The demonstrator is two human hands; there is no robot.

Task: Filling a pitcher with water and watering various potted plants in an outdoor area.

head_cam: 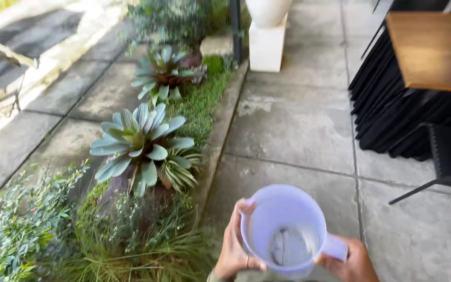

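Carry step: left hand [234,245] wraps the plastic jug [284,230] rim, right hand [352,261] closed on its handle. Next move likely needs a tilt toward the bromeliad [141,146] at 10 o'clock.

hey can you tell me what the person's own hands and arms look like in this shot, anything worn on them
Both hands are bare, with no gloves. The left hand wears a thin ring on one finger. A bit of greyish-olive sleeve cuff shows at its wrist, at the bottom edge of the picture. The right hand shows no ring, and no sleeve is visible on that side. The arms themselves lie outside the view.
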